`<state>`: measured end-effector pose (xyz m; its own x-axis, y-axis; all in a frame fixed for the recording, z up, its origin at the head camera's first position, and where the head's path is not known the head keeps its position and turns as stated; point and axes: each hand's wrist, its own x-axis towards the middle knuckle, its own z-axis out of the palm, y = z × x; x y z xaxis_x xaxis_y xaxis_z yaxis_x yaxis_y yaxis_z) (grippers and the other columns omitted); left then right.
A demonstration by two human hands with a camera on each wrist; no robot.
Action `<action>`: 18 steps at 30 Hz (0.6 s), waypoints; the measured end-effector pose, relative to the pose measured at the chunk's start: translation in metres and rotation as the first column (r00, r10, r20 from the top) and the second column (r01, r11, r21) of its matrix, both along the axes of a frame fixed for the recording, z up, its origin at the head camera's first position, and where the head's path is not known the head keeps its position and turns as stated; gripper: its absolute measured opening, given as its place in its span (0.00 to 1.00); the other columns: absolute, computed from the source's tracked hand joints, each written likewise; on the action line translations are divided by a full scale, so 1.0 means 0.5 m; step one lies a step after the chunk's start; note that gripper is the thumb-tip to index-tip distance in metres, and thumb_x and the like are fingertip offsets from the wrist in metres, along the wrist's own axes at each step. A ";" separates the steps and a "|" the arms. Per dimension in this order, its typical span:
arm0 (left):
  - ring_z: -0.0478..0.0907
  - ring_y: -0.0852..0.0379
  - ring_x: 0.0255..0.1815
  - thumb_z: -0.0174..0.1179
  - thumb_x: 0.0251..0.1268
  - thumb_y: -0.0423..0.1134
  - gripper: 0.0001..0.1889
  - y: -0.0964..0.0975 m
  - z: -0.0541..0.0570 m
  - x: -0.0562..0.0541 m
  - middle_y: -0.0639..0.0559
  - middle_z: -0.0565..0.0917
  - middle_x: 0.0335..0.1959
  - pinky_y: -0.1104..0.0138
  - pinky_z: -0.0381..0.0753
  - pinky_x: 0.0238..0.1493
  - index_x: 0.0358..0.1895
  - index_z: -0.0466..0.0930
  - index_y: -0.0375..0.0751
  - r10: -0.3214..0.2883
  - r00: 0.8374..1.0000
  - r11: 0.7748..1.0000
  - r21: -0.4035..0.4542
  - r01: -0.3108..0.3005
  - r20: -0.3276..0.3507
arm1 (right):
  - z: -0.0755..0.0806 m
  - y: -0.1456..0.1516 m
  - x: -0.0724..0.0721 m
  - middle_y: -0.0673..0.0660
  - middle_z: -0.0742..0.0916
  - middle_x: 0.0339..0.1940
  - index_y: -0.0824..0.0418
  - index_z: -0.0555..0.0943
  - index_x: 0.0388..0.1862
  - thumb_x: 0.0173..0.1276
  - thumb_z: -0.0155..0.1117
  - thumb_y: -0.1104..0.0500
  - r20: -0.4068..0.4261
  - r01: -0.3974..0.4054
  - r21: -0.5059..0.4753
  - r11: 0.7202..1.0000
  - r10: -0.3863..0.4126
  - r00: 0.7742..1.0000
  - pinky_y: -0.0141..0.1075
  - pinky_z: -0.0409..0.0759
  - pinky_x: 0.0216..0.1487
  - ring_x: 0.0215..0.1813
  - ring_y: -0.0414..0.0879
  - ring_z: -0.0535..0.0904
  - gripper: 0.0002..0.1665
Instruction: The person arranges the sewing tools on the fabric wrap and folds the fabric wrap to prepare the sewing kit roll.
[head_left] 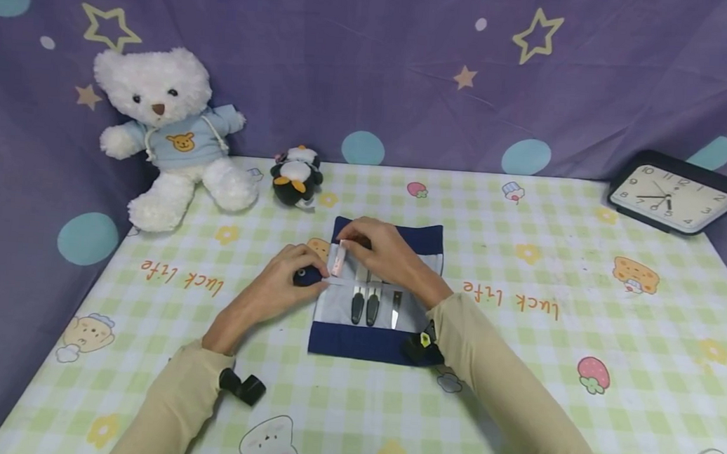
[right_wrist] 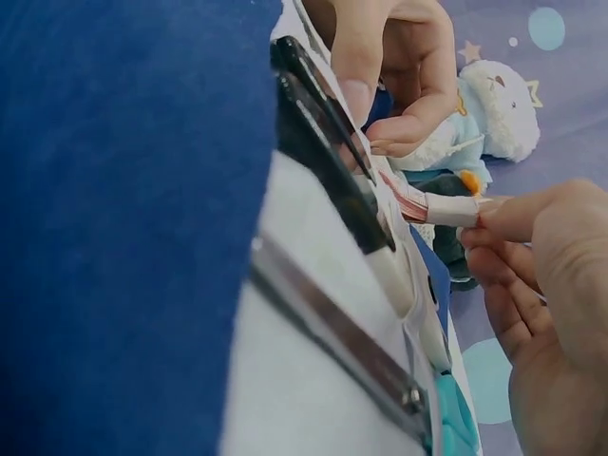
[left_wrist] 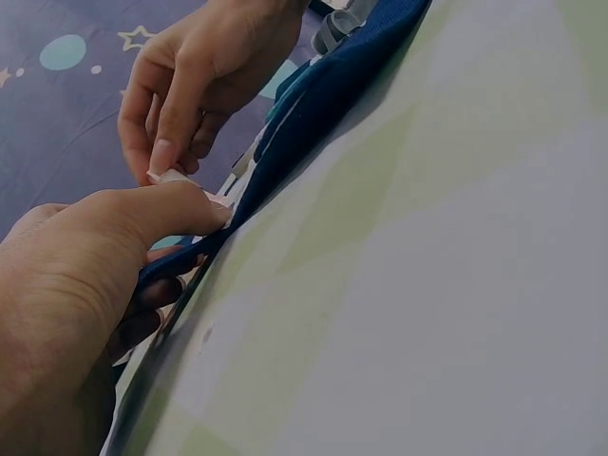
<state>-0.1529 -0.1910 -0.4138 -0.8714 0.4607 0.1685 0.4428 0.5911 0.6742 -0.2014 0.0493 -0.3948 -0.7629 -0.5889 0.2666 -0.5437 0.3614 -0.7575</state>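
A navy fabric tool roll (head_left: 368, 341) with a pale grey inside lies opened flat on the table. My left hand (head_left: 293, 275) pinches its left edge, thumb above and fingers beneath the navy cloth (left_wrist: 195, 255) in the left wrist view. Between the thumb and fingertips of my right hand (head_left: 384, 249) is the top of a small white packet with pink markings (head_left: 339, 259). Its lower end meets the roll's inner band. Two black-handled tools (right_wrist: 328, 157) sit in the roll, beside a riveted metal blade tool (right_wrist: 332, 332). The right hand hides part of the roll's upper half.
A white teddy bear (head_left: 182, 140) in a blue hoodie sits at the back left, with a penguin plush (head_left: 296, 178) beside it. At the back right stands a black-framed clock (head_left: 676, 196). A green checked cloth (head_left: 515, 406) covers the table; a purple curtain (head_left: 387, 67) hangs behind.
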 end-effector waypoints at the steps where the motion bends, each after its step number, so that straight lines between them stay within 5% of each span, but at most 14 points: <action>1: 0.72 0.50 0.52 0.71 0.68 0.38 0.05 0.000 0.000 0.000 0.54 0.80 0.46 0.51 0.72 0.54 0.43 0.87 0.49 -0.001 1.000 1.000 0.001 0.001 0.001 | 0.000 0.001 0.000 0.54 0.86 0.48 0.64 0.85 0.53 0.80 0.61 0.62 -0.014 -0.010 0.000 1.000 0.010 1.000 0.36 0.80 0.51 0.47 0.42 0.82 0.10; 9: 0.72 0.49 0.52 0.70 0.69 0.39 0.04 0.000 0.002 0.000 0.53 0.80 0.47 0.51 0.72 0.53 0.43 0.87 0.49 -0.005 1.000 1.000 -0.002 0.005 0.009 | -0.003 0.002 -0.002 0.54 0.87 0.47 0.64 0.86 0.52 0.79 0.61 0.64 -0.014 -0.078 -0.039 0.996 0.078 0.997 0.34 0.79 0.54 0.48 0.41 0.83 0.10; 18: 0.72 0.49 0.52 0.70 0.69 0.39 0.04 -0.001 0.003 0.001 0.53 0.80 0.47 0.51 0.72 0.53 0.44 0.87 0.49 0.006 1.000 1.000 -0.009 -0.006 0.013 | -0.002 -0.006 -0.004 0.52 0.88 0.45 0.62 0.86 0.52 0.79 0.61 0.63 0.095 -0.039 -0.018 0.999 0.040 0.995 0.35 0.80 0.51 0.46 0.41 0.83 0.09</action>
<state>-0.1527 -0.1913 -0.4125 -0.8764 0.4566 0.1531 0.4304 0.6000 0.6744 -0.2037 0.0464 -0.3958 -0.7614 -0.6154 0.2037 -0.4827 0.3285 -0.8119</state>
